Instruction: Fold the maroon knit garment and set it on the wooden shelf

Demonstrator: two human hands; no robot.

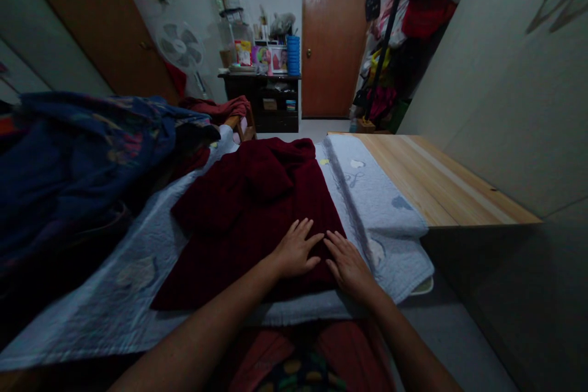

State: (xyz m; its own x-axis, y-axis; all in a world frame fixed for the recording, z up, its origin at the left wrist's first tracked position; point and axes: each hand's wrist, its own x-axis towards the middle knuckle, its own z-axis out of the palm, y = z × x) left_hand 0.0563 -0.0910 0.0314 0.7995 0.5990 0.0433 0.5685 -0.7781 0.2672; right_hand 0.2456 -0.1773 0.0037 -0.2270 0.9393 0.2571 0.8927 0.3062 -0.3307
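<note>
we have a dark red cloth garment (275, 245) spread, with its far end bunched in folds, on a pale blue-grey quilted cover (395, 196). our left hand (296, 252) lies palm down on the garment's near right part, fingers straight and slightly apart, thumb spread wide. our right hand (350, 266) lies just beside it, palm down at the garment's right edge, fingers stretched out and fairly close together, thumb held off. left of the garment we see a heap of blue flower-patterned fabric (92, 159); to the garment's right, past the cover's edge, a light brown wooden board (404, 171). well beyond the garment stand a white fan (179, 46), a black shelf unit (236, 98) and a brown wooden door (337, 43).
</note>
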